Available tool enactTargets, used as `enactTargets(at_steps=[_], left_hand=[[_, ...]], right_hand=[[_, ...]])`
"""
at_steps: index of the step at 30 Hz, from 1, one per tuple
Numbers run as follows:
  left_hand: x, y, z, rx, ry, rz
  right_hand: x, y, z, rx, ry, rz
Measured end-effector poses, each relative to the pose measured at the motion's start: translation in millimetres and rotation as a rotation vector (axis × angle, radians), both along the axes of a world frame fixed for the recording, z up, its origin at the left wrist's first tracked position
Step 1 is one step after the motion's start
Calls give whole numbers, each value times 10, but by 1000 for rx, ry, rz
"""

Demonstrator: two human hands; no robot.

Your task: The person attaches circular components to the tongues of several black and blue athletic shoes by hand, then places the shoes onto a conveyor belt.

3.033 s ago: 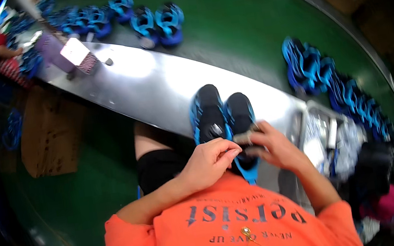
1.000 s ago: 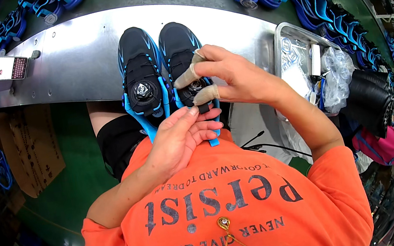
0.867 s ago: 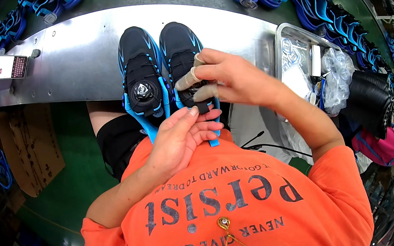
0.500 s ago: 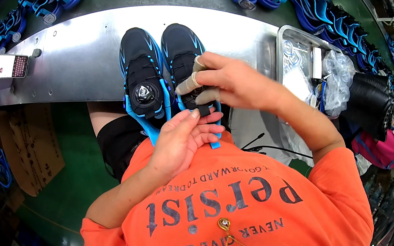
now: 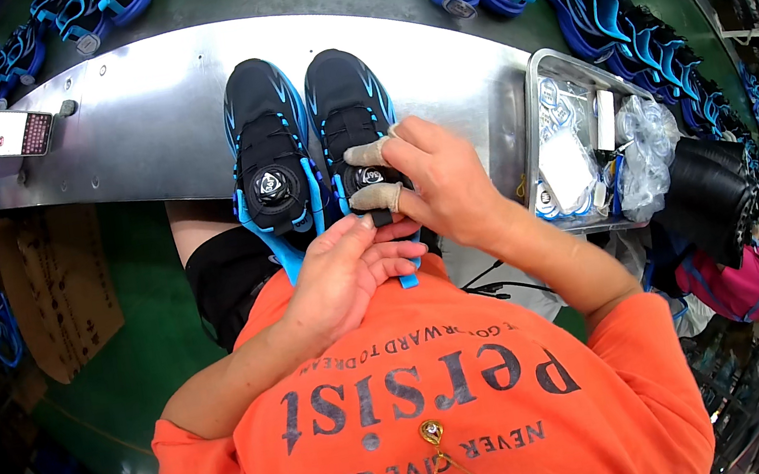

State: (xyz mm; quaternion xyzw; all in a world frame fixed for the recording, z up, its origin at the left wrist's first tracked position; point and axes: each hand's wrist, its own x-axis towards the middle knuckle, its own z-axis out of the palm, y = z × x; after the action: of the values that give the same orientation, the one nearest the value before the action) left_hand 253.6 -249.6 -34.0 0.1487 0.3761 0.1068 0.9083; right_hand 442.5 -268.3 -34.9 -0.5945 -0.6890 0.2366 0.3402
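Two black and blue sneakers stand side by side, toes pointing away, at the bench's near edge. The left sneaker [image 5: 261, 98] has a round lacing dial [image 5: 270, 185] on its tongue. On the right sneaker [image 5: 345, 91], my right hand [image 5: 449, 179] has its thumb and a finger, both in beige finger covers, on either side of a similar lacing dial [image 5: 371, 177]. My left hand [image 5: 341, 271] pinches the short black tongue tab [image 5: 382, 219] below that dial; its other fingers are loosely curled at the blue heel loop [image 5: 408, 281].
The sneakers rest on a metal bench [image 5: 148, 105]. At right, a metal tray [image 5: 533, 118] holds round labels, a white box and clear plastic bags. Rows of blue sneakers [image 5: 600, 12] line the green surface beyond. A phone-like device [image 5: 19, 131] sits at left, above a cardboard sheet [image 5: 62, 291].
My right hand has shifted its fingers apart around the right dial, which now shows between them. My left hand stays at the tab. The whole view has shifted slightly.
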Motion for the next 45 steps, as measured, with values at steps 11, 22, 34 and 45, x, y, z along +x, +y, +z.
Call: enactTargets(at_steps=[11, 22, 34, 45], left_hand=[[-279, 797, 302, 1680, 729, -251], [-352, 901, 157, 1609, 447, -384], [-347, 973, 237, 1461, 393, -342], [-366, 1034, 217, 1458, 488, -461]], right_hand=[[428, 568, 22, -165, 119, -111], [-85, 1302, -394, 34, -4, 44], [-235, 1467, -569, -103, -54, 76], [-271, 1481, -608, -90, -45, 44]])
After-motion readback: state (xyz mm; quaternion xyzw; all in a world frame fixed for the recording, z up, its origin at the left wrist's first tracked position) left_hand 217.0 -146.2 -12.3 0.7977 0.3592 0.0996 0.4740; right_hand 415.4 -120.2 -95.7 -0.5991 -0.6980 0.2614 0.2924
